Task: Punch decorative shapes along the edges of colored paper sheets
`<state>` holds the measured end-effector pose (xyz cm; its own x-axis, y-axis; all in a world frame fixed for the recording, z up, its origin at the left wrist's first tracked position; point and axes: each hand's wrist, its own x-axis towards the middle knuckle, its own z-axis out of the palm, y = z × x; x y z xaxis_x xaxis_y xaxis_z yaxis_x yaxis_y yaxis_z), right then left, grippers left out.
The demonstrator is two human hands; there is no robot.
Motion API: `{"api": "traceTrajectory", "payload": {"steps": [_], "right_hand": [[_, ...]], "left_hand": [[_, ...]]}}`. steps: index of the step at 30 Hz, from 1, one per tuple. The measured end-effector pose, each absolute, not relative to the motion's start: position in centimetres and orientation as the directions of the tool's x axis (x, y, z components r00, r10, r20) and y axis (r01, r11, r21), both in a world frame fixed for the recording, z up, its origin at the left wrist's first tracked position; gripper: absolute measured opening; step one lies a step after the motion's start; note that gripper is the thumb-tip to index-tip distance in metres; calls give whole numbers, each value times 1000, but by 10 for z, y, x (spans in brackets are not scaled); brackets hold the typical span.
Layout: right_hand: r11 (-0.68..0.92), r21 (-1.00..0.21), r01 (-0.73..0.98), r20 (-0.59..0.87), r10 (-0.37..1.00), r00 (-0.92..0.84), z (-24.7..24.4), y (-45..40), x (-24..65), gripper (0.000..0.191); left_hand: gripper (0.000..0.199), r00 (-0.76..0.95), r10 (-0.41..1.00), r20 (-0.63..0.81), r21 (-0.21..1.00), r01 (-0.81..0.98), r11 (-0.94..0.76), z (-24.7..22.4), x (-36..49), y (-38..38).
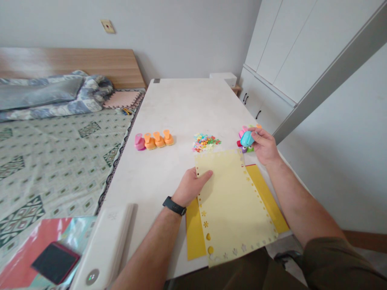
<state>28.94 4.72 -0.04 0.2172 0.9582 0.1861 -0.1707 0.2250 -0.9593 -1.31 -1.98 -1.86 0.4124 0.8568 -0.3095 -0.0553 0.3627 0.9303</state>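
Note:
My left hand (191, 186) grips the left edge of a pale yellow sheet (229, 201), thumb on top. Small shapes are punched along the sheet's edges. In my right hand (264, 146) is a blue craft punch (247, 139), held between thumb and fingers above the table's right side. Beneath and behind it are more colourful punches (243, 131), partly hidden. Darker yellow paper (267, 197) lies under the pale sheet. Beyond the sheet's far edge sits a pile of colourful paper cutouts (207, 142).
One pink and several orange punches (159, 139) stand in a row on the white table (187, 104). A white device (105, 245) lies at the near left, beside a phone (56, 262). A white box (223, 78) is at the far end.

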Motion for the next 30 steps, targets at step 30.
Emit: {"api": "traceTrajectory", "payload": {"steps": [30], "right_hand": [[270, -956, -119, 241, 947, 211, 13, 44, 277, 28]], "left_hand": [[27, 658, 742, -128, 972, 232, -38, -9, -22, -24]]}}
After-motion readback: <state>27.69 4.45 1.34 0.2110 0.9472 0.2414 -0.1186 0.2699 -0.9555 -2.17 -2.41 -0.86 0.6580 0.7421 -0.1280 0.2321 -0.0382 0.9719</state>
